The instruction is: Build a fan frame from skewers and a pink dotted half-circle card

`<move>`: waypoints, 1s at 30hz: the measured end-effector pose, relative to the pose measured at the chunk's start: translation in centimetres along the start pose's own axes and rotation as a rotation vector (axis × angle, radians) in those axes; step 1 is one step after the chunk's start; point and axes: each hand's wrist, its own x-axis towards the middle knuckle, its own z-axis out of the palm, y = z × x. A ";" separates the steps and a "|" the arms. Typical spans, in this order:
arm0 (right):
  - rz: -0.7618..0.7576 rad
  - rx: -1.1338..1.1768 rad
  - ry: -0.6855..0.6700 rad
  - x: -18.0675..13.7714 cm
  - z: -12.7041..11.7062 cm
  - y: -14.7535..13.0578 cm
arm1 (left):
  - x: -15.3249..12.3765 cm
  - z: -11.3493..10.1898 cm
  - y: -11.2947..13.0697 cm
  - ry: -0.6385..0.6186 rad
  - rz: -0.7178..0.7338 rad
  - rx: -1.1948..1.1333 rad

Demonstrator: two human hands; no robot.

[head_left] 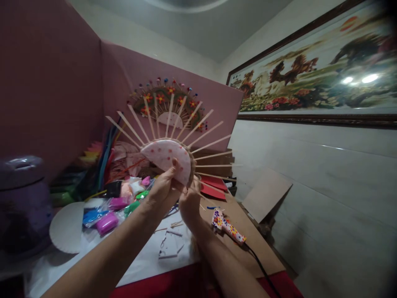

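A half-round fan [161, 151] is held up in front of me. Its base is white with red dots, edged in brown twine [192, 165], and several thin wooden sticks [170, 116] spread out from it. My left hand [166, 184] grips the base from below, thumb flat on the dotted face and its other fingers hidden behind. Close by, my right hand [190, 203] is closed at the base's lower right edge, beside the twine. What its curled fingers pinch is hidden from view.
A flower-patterned glue gun [228, 227] with a black cord lies on brown cardboard [260, 256] at right. Bagged coloured clay [108, 223] and a cut paper plate [66, 227] are at left. A decorated fan [194, 105] stands behind, against a pink panel [217, 99].
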 end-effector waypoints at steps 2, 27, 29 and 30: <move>-0.068 0.005 0.010 -0.8 0.1 -0.5 | 0.4 -0.3 0.1 0.017 0.114 0.055; 0.568 1.042 -0.037 2.2 -1.8 -0.7 | 0.0 -5.2 -3.2 -0.024 0.381 0.810; 0.598 1.044 -0.067 2.4 -2.3 -0.2 | 0.2 -5.0 -3.1 -0.059 0.371 0.767; 0.611 1.043 -0.060 2.6 -2.7 0.1 | 0.4 -5.1 -2.9 -0.108 0.363 0.770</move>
